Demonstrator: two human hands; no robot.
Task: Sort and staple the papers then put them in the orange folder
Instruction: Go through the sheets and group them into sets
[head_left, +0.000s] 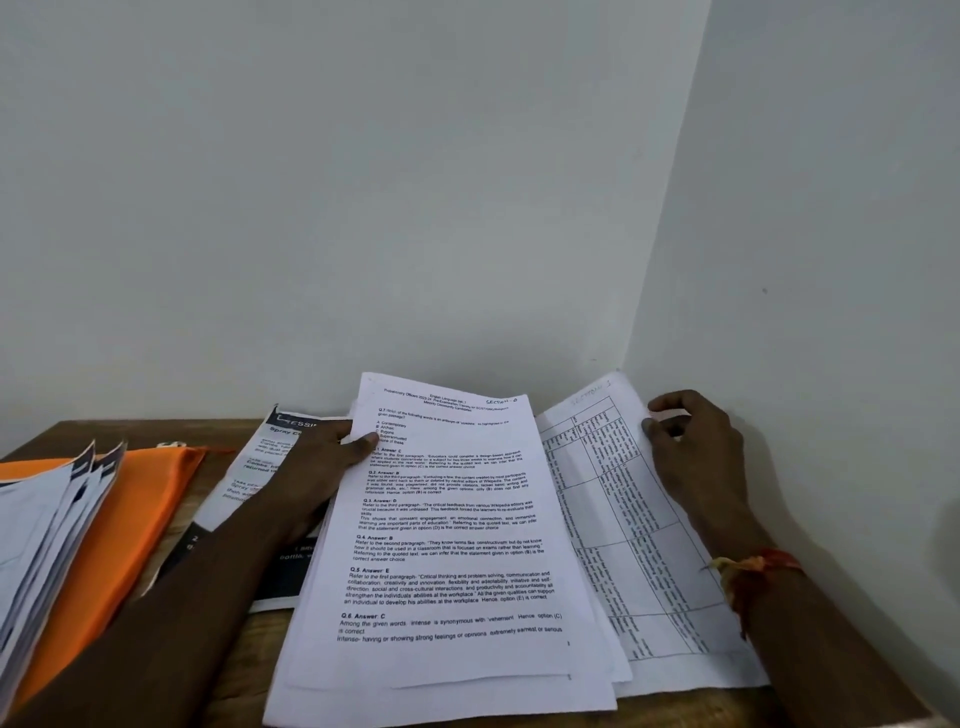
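Nearest on the left, a fanned pile (47, 519) of sheets lies on the orange folder (130, 509), which is flat on the table (78, 436). In the middle sits the printed stack (447, 571), overlapping a gridded sheet (639, 545) to its right. Farther back, the left hand (322, 467) grips the stack's left edge, thumb on top, and the right hand (691, 452) pinches the gridded sheet's far edge. I'd say sorting is under way; I see no stapler, and stapling and filing remain.
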